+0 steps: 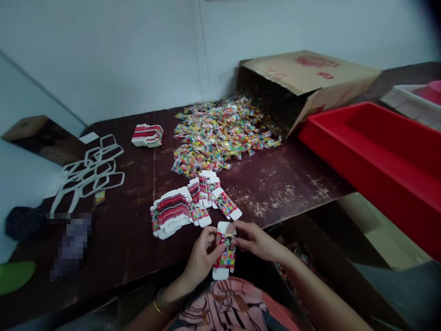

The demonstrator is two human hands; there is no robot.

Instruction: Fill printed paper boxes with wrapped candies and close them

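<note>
A small printed candy box (225,257), red with coloured dots and white end flaps, is held upright between my two hands in front of my body. My left hand (202,253) grips its left side, thumb across the front. At the upper right edge, near the top flap, the fingers of my right hand (248,239) pinch it. Just beyond, on the table, lies a fanned row of flat candy boxes (174,209), with one loose flat box (226,203) closest to my hands. Behind them spreads a heap of small clear bags of colourful candy (213,133).
A cardboard carton (310,76) lies on its side behind the heap. At the right is a red plastic tray (375,151). A stack of boxes (147,135), white loops (93,170) and a brown box (44,138) are on the left. An open carton (310,262) stands below the table edge.
</note>
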